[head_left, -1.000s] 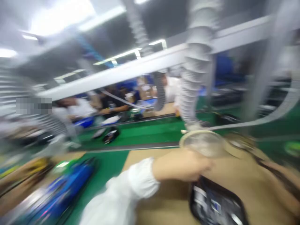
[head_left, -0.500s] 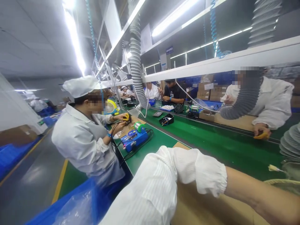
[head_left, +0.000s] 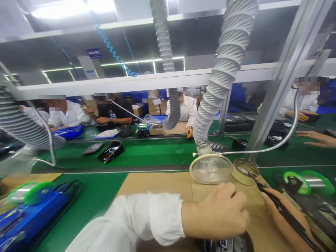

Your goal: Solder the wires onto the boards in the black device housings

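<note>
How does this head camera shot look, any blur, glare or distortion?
In the head view, the ceiling lights glare white, the wide lens bends the white overhead rail and stretches the scene toward the edges, and the left hand and right hand look fairly sharp, with no strong motion blur.

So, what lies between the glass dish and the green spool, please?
A shallow round tin and the tip of the black tool, in the head view.

Glass dish [head_left: 211, 169] on cardboard [head_left: 157, 185], round tin [head_left: 245, 171] to its right
</note>
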A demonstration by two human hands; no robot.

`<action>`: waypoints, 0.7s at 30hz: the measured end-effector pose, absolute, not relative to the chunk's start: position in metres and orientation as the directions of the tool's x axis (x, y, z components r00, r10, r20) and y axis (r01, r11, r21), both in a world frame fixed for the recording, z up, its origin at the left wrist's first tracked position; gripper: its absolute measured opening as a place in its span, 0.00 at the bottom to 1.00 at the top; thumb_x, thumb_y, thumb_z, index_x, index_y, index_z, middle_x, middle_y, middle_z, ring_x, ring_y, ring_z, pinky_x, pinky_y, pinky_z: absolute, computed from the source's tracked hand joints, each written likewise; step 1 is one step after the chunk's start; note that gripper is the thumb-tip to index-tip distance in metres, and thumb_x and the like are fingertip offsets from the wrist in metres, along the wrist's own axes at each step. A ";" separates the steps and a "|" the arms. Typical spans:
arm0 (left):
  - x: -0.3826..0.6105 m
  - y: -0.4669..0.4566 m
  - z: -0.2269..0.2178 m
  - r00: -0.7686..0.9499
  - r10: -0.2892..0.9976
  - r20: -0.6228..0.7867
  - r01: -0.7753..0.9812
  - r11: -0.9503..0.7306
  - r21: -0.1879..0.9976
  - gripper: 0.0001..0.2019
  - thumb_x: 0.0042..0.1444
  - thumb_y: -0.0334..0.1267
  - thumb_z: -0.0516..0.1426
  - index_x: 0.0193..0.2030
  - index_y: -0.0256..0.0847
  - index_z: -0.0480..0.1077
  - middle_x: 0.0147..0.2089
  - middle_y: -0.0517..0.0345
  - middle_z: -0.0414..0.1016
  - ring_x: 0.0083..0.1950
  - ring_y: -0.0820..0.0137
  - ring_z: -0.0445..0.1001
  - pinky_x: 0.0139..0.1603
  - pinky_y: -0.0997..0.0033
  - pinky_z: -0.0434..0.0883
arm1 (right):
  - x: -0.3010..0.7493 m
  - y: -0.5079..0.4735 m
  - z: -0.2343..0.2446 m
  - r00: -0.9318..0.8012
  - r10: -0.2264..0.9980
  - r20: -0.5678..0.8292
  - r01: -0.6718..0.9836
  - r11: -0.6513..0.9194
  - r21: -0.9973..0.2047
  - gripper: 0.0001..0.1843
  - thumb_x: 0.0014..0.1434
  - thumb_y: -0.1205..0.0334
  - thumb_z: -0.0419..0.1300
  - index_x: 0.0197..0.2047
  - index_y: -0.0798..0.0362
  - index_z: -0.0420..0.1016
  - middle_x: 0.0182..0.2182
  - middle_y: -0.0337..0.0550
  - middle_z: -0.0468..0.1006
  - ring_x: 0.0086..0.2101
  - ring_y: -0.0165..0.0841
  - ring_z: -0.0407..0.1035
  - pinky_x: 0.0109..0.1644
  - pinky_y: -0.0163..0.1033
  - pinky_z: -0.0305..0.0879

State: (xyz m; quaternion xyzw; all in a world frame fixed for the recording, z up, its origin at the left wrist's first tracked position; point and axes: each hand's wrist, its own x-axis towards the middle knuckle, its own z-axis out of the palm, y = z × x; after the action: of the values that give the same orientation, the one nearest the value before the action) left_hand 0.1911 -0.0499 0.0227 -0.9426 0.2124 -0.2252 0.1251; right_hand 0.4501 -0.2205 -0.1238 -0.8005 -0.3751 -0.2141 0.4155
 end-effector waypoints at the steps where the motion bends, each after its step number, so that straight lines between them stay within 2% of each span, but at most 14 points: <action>1: 0.196 -0.054 0.021 0.799 -0.482 0.358 -0.389 -0.870 -0.303 0.09 0.63 0.29 0.55 0.32 0.35 0.73 0.35 0.49 0.72 0.35 0.64 0.73 0.32 0.64 0.69 | 0.447 -0.216 -0.123 0.625 0.434 0.649 0.780 -0.368 -0.506 0.26 0.57 0.34 0.57 0.44 0.45 0.80 0.39 0.46 0.84 0.37 0.52 0.80 0.36 0.52 0.78; 4: 0.206 -0.063 0.010 0.788 -0.586 0.189 -0.576 -0.810 -0.109 0.06 0.64 0.32 0.57 0.40 0.34 0.75 0.43 0.49 0.76 0.41 0.68 0.75 0.39 0.70 0.73 | 0.434 -0.207 -0.117 0.628 0.457 0.630 0.777 -0.334 -0.533 0.26 0.61 0.36 0.56 0.44 0.48 0.80 0.41 0.49 0.84 0.39 0.49 0.81 0.41 0.49 0.78; 6: 0.209 -0.067 -0.003 0.805 -0.590 0.066 -0.591 -0.807 -0.005 0.08 0.62 0.35 0.59 0.44 0.33 0.75 0.42 0.52 0.78 0.39 0.68 0.76 0.36 0.70 0.73 | 0.427 -0.207 -0.113 0.644 0.453 0.616 0.764 -0.352 -0.540 0.24 0.63 0.38 0.55 0.46 0.48 0.80 0.43 0.48 0.84 0.42 0.47 0.80 0.45 0.48 0.78; 7: 0.209 -0.068 -0.010 0.817 -0.576 0.033 -0.577 -0.817 0.006 0.08 0.61 0.35 0.60 0.44 0.33 0.75 0.40 0.53 0.78 0.37 0.67 0.77 0.35 0.69 0.73 | 0.425 -0.208 -0.113 0.647 0.457 0.610 0.762 -0.356 -0.541 0.22 0.64 0.40 0.56 0.47 0.47 0.79 0.45 0.47 0.83 0.44 0.46 0.80 0.47 0.47 0.78; 10: 0.205 -0.061 -0.022 0.866 -0.496 0.058 -0.497 -0.868 -0.008 0.05 0.63 0.36 0.59 0.41 0.36 0.74 0.36 0.53 0.79 0.35 0.65 0.77 0.35 0.66 0.72 | 0.421 -0.210 -0.112 0.640 0.463 0.612 0.767 -0.344 -0.542 0.19 0.67 0.44 0.55 0.50 0.45 0.78 0.48 0.46 0.82 0.48 0.45 0.78 0.53 0.48 0.77; 13: 0.194 -0.045 -0.016 0.921 -0.375 0.102 -0.379 -0.925 0.025 0.07 0.66 0.35 0.56 0.38 0.37 0.73 0.35 0.52 0.78 0.35 0.65 0.77 0.36 0.67 0.72 | 0.416 -0.210 -0.110 0.633 0.467 0.617 0.771 -0.319 -0.550 0.16 0.67 0.46 0.57 0.49 0.43 0.77 0.46 0.44 0.83 0.45 0.44 0.80 0.51 0.49 0.78; 15: 0.186 -0.033 -0.006 0.963 -0.256 0.083 -0.260 -0.964 0.051 0.08 0.68 0.34 0.54 0.37 0.38 0.73 0.35 0.53 0.78 0.36 0.65 0.76 0.36 0.67 0.71 | 0.412 -0.209 -0.107 0.633 0.475 0.612 0.770 -0.303 -0.562 0.14 0.67 0.47 0.58 0.49 0.42 0.77 0.46 0.42 0.83 0.45 0.43 0.80 0.51 0.48 0.78; 18: 0.175 -0.016 0.006 0.991 -0.126 0.045 -0.131 -0.984 0.119 0.10 0.69 0.33 0.53 0.37 0.38 0.73 0.35 0.53 0.77 0.37 0.64 0.75 0.38 0.67 0.71 | 0.409 -0.208 -0.104 0.639 0.469 0.609 0.763 -0.286 -0.580 0.13 0.67 0.49 0.59 0.49 0.44 0.78 0.48 0.44 0.83 0.46 0.43 0.79 0.52 0.48 0.78; 21: 0.165 -0.003 0.009 0.995 -0.073 0.060 -0.085 -0.973 0.217 0.05 0.67 0.31 0.55 0.41 0.38 0.73 0.38 0.53 0.77 0.41 0.64 0.75 0.43 0.66 0.71 | 0.408 -0.206 -0.101 0.647 0.458 0.609 0.756 -0.279 -0.593 0.14 0.66 0.50 0.60 0.49 0.47 0.78 0.46 0.46 0.83 0.45 0.45 0.80 0.50 0.48 0.78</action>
State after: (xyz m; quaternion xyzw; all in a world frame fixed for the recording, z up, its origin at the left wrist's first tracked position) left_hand 0.1649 -0.0035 0.0095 -0.9928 0.0399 -0.0260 -0.1101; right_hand 0.4078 -0.2062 -0.1008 -0.7831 -0.3876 -0.1621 0.4586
